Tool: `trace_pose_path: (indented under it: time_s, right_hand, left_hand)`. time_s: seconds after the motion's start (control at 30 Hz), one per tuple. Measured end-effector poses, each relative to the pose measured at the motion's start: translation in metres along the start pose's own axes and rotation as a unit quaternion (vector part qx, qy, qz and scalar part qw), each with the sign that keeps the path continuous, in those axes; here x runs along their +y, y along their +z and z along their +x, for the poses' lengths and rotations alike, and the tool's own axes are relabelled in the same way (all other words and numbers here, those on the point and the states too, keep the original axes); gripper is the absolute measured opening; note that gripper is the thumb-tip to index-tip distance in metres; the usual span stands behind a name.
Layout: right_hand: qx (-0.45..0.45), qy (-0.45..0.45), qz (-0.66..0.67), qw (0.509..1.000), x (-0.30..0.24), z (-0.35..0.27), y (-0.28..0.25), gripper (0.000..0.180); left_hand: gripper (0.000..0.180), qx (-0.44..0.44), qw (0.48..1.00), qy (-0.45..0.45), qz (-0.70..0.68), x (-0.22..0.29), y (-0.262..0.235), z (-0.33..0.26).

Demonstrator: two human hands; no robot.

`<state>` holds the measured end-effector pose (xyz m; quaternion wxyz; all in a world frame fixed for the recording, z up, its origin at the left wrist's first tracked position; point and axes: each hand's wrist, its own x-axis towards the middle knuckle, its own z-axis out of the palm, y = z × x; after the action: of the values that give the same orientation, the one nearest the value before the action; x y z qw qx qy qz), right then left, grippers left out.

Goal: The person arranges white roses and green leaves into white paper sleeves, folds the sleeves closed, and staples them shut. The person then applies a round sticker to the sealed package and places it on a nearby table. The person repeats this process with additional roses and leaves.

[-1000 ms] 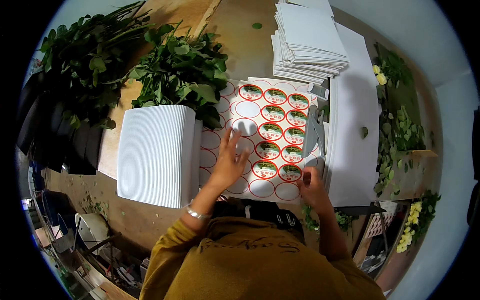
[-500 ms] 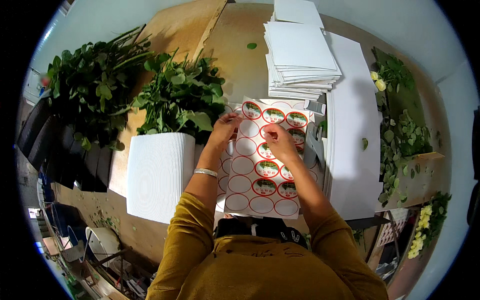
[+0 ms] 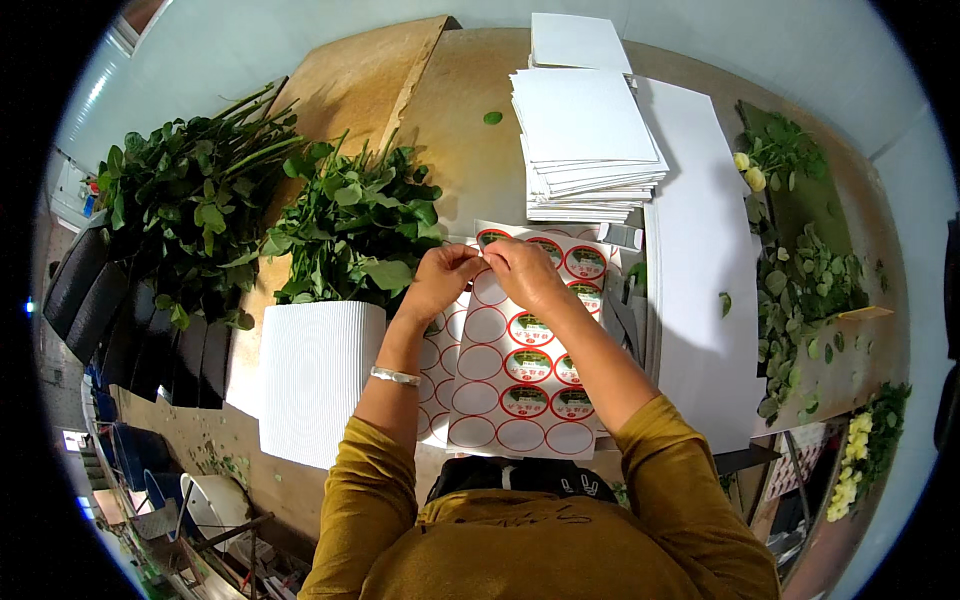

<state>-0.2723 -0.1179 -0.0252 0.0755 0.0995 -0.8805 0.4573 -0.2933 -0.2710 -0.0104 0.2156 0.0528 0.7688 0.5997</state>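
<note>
Fingers of left hand (image 3: 440, 285) and right hand (image 3: 530, 276) have met, pinched together on something too small to tell, over the white paper sheet of red-rimmed oval stickers (image 3: 488, 384) on the brown bench (image 3: 465, 110); sticker handling now looks two-handed.

Oval labels (image 3: 528, 365) on white sheet (image 3: 480, 361), each with red rim, green picture and a line of red printed characters, dark lettering (image 3: 530, 519) on mustard sweater (image 3: 540, 560), too faint for reading

We see a white bucket (image 3: 217, 503), some yellow flowers (image 3: 857, 455), and a small green leaf (image 3: 493, 118) on the brown table (image 3: 455, 85).
</note>
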Motion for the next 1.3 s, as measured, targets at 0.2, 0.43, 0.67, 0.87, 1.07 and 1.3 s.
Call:
trace_pose_path:
  time_s: [0.2,0.43,0.67,0.87,1.07,1.3]
  right_hand:
    - [-0.012,-0.022,-0.052,0.998,-0.009,0.003,-0.005,0.009]
    - [0.011,0.101,0.100,0.990,0.017,0.001,-0.017,0.012]
    - [0.005,0.138,0.168,0.976,0.008,-0.021,-0.027,0.021]
    - [0.076,0.014,0.080,0.994,0.004,-0.007,0.011,0.021]
    - [0.119,0.072,0.152,0.979,0.005,-0.016,-0.007,0.012]
    - [0.197,0.130,0.204,0.950,-0.003,-0.053,-0.038,0.011]
  left_hand:
    - [0.017,0.019,0.994,0.044,0.095,0.001,0.001,-0.003]
    - [0.016,0.085,0.994,0.033,0.062,-0.025,-0.004,-0.008]
    - [0.016,0.094,0.995,-0.025,-0.020,-0.046,-0.001,-0.003]
    - [0.011,0.030,0.995,-0.010,-0.093,-0.011,0.004,-0.014]
    - [0.013,0.080,0.995,0.021,-0.062,-0.034,0.000,-0.013]
    - [0.033,0.254,0.935,0.162,0.185,-0.048,0.006,-0.013]
